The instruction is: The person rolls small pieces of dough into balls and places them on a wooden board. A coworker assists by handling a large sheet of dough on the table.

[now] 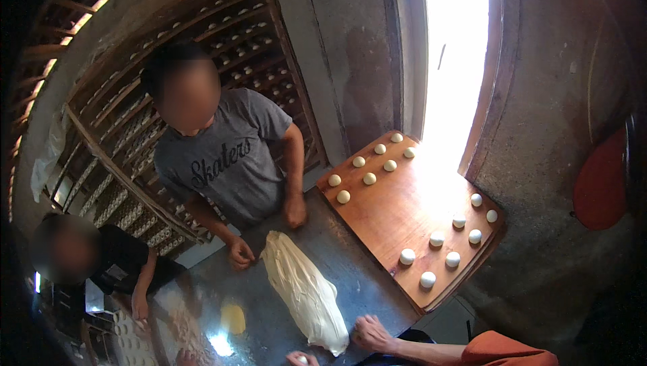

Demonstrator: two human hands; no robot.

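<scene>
A long, creased mass of pale dough (303,288) lies on the grey metal-topped table (337,245). My left hand (297,360) is at the lower edge, closed on a small white dough ball (304,359), left of the dough's near end. My right hand (371,332) rests with curled fingers on the table just right of the dough; whatever is under the fingers is hidden. A flat yellowish patch (232,319) is on the table left of the dough.
A wooden board (367,224) with several dough balls sits at right. Two co-workers (222,164) (121,258) are across the table and at left, hands near it. Behind are racks (236,36) of small pieces, a bright doorway (455,42) and a red object (600,177).
</scene>
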